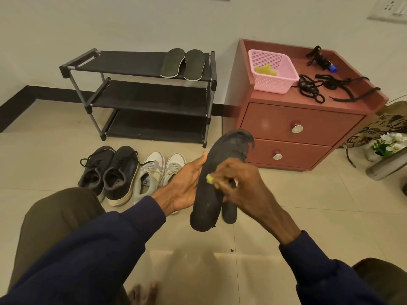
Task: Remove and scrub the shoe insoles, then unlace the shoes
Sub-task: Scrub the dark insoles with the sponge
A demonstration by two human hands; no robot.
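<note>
head view: left hand (187, 186) grips a black insole (222, 155) along its edge, held up over the floor in front of the knees, with a second dark insole (230, 211) tucked behind it. right hand (240, 183) pinches a small yellow scrubber (210, 178) against the insole's middle. best to brace the back with the left palm, work short strokes from heel to toe, and ease off near the curling, ragged toe end.
</note>
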